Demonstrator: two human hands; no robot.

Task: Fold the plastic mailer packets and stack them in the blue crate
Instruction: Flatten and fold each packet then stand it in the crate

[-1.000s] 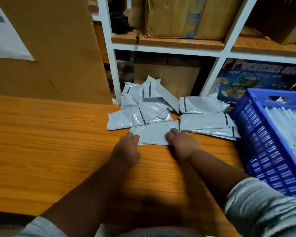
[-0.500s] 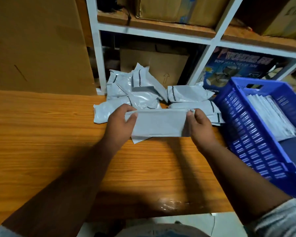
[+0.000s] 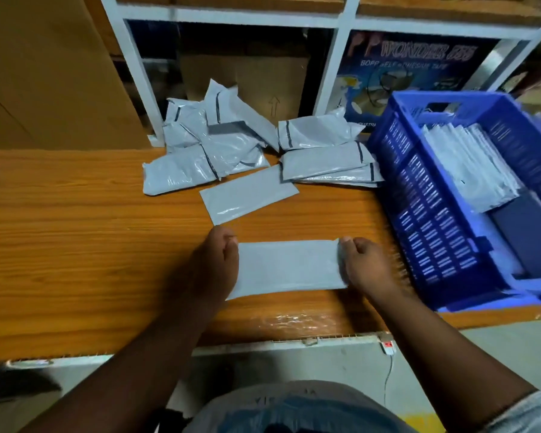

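I hold a flat grey mailer packet (image 3: 286, 267) by both short ends over the near part of the wooden table (image 3: 75, 245). My left hand (image 3: 214, 267) grips its left end and my right hand (image 3: 364, 267) pinches its right end. A second flat packet (image 3: 247, 195) lies on the table just beyond it. Behind that sits a loose pile of grey packets (image 3: 219, 151), with more packets (image 3: 325, 157) to its right. The blue crate (image 3: 434, 232) stands at the right with a row of folded packets (image 3: 472, 167) inside.
A white shelf frame (image 3: 138, 73) rises behind the pile, with cardboard boxes and a dark printed carton (image 3: 413, 67) in it. A large cardboard sheet (image 3: 44, 73) leans at the back left. The table's near edge runs just below my hands.
Both hands lifted one packet off the pile's front and drew it toward me. A second flat packet stayed behind on the table. The view tilted down and right.
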